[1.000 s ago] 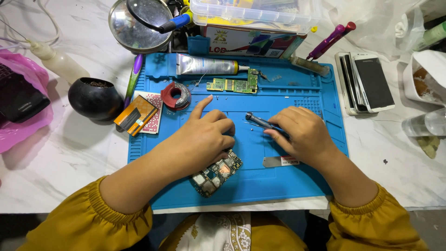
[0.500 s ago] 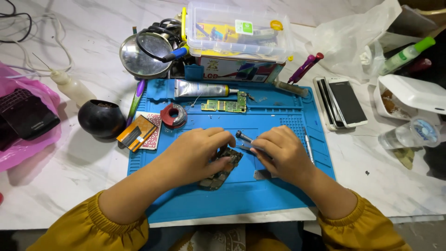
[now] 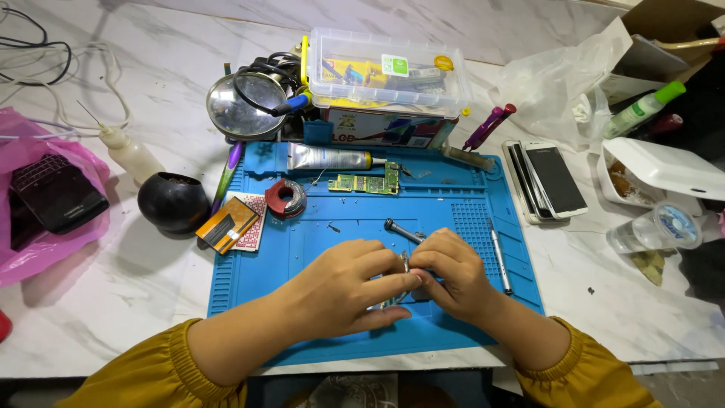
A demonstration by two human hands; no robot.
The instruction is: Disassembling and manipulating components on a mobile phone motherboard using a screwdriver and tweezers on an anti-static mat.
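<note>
Since the earlier frame both hands have drawn closer together, and the small circuit board [image 3: 398, 281] that lay flat under the left fingers now stands pinched between the two hands above the blue mat [image 3: 249, 287]. Far left, a dark phone [image 3: 57, 195] lies on a pink bag [image 3: 30, 249], near a black round pot [image 3: 174, 201]. The left hand [image 3: 343, 291] has thumb and fingers pressed on the board's left edge. The right hand [image 3: 453, 276] pinches its right edge and also holds a grey screwdriver [image 3: 402, 230] whose handle sticks out up-left. A second screwdriver [image 3: 499, 261] lies just right, on the mat. Further right, phones [image 3: 555, 180] rest on the marble table [image 3: 642, 317].
</note>
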